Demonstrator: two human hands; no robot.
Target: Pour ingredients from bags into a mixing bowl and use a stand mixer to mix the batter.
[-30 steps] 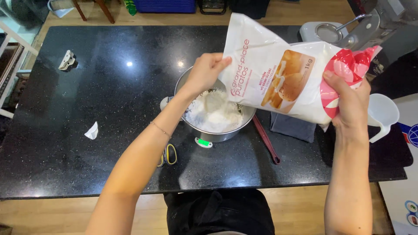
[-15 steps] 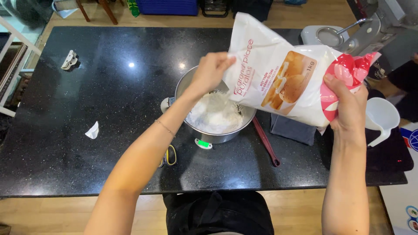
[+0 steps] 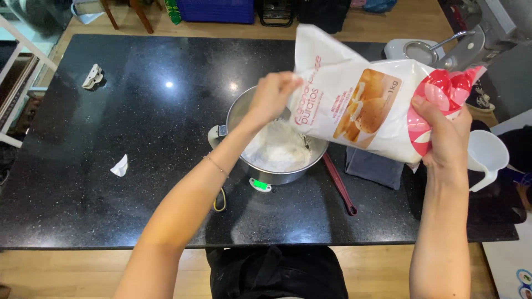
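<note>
The left hand [image 3: 272, 95] pinches the mouth of the flour bag [image 3: 360, 102]; the right hand [image 3: 446, 135] is closed around its red bottom end, tipping it over the steel bowl [image 3: 244, 108]. The bowl holds white flour [image 3: 277, 149] and sits on a scale [image 3: 259, 184]. Right of the bowl lie a red spatula [image 3: 339, 185] and grey cloth [image 3: 374, 166], with a white jug [image 3: 487, 155] farther right.

Flour bag [image 3: 360, 102]: smooth, glossy plastic film, white and red. Bowl [image 3: 277, 177]: brushed metal, dull sheen, holding matt white powder [image 3: 277, 149]. Tabletop [image 3: 138, 111]: polished black speckled stone, mirror-glossy. Folded cloth [image 3: 374, 169]: matt grey fabric. Jug [image 3: 487, 155]: smooth white plastic. Floor [image 3: 66, 274]: wood.
</note>
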